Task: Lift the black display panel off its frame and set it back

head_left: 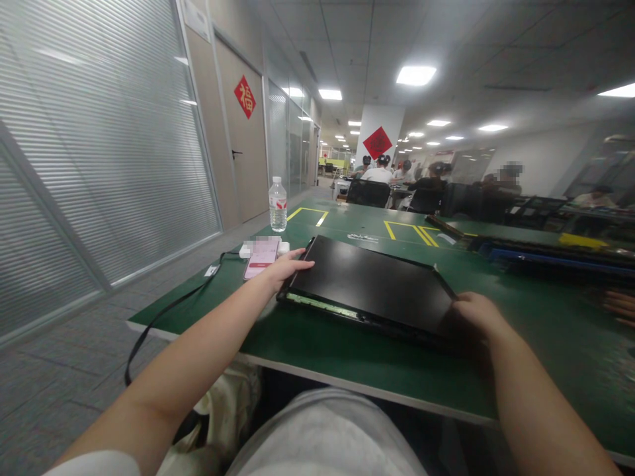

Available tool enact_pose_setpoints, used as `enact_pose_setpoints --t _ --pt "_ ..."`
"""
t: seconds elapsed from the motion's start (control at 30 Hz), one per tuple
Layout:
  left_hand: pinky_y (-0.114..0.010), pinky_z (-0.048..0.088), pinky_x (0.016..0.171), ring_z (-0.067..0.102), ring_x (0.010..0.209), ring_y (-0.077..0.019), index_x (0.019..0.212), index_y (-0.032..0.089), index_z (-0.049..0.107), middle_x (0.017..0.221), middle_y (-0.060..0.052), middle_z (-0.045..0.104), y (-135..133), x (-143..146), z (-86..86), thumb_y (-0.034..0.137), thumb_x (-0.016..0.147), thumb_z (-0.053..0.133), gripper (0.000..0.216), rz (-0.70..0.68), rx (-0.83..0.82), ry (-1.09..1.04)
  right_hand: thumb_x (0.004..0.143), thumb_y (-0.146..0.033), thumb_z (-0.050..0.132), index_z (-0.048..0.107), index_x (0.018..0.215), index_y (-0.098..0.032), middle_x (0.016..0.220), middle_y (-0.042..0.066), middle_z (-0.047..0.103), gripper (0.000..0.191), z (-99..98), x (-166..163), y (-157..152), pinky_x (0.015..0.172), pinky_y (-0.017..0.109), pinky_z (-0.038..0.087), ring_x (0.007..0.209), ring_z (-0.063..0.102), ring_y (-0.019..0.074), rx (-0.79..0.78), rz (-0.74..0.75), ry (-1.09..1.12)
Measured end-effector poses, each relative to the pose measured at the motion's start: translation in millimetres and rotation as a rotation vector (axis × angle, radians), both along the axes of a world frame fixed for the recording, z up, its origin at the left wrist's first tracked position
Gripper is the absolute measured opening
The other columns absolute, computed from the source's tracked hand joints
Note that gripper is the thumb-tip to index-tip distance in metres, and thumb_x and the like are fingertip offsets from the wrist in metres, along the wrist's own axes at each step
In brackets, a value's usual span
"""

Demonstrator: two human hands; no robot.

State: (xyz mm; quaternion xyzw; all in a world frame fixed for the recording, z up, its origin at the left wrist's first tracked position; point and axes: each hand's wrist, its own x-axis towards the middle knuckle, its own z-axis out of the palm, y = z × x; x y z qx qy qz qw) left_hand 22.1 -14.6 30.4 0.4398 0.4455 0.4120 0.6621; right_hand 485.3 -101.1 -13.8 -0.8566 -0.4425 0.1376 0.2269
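Note:
A flat black display panel (374, 284), with a green circuit strip along its near edge, is held over the green table (307, 344) in front of me. My left hand (289, 268) grips its left side, thumb on top and the other fingers partly hidden at the edge. At the right edge, my right hand (479, 314) is closed around the panel, its fingertips mostly out of sight. Whether the panel's underside touches the table, I cannot tell. Just left of my left hand lies a phone (260, 256) with a lit pinkish screen.
Behind the phone stands a water bottle (278, 206). A black cable (169, 309) hangs off the left table edge. Yellow tape marks (313, 210) lie on the tabletop. More dark panels (536, 254) are at the right, near another person's hand (620, 305). Several people sit farther back.

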Motion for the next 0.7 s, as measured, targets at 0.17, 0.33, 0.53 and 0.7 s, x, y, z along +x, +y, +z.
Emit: enact_pose_setpoints --t 0.17,0.33,0.53,0.7 --pt "-0.033 0.060 0.058 0.071 0.061 -0.0223 0.140 0.019 0.049 0.077 -0.004 0.074 -2 0 -0.5 0.006 0.062 0.082 0.085 -0.071 -0.014 0.033 0.064 -0.022 0.065 0.074 0.088 -0.020 0.081 0.011 0.072 0.026 -5.9 5 1 0.069 0.035 0.054 0.078 0.069 0.0278 0.043 0.025 0.006" --pt "-0.031 0.059 0.056 0.070 0.058 -0.0206 0.122 0.014 0.060 0.072 -0.005 0.074 -2 2 -1.8 0.002 0.064 0.077 0.062 -0.074 0.003 0.059 0.064 -0.022 0.065 0.075 0.090 -0.020 0.080 0.010 0.072 0.028 -6.9 5 2 0.069 0.035 0.054 0.078 0.069 0.0270 0.047 0.015 0.007" --pt "-0.033 0.059 0.058 0.071 0.062 -0.0222 0.114 0.016 0.064 0.076 -0.005 0.075 -1 1 -6.1 0.005 0.059 0.080 0.059 -0.064 0.036 0.058 0.065 -0.022 0.064 0.074 0.092 -0.019 0.088 0.011 0.073 0.028 -4.5 0 1 0.073 0.035 0.054 0.085 0.069 0.0282 0.042 0.001 -0.039" --pt "-0.034 0.059 0.062 0.072 0.066 -0.0230 0.118 0.017 0.063 0.076 -0.005 0.075 3 0 -10.4 0.006 0.057 0.080 0.064 -0.071 0.056 0.035 0.065 -0.021 0.063 0.074 0.094 -0.019 0.086 0.011 0.073 0.031 -3.1 -4 -2 0.072 0.034 0.054 0.084 0.069 0.0273 0.044 0.003 0.000"
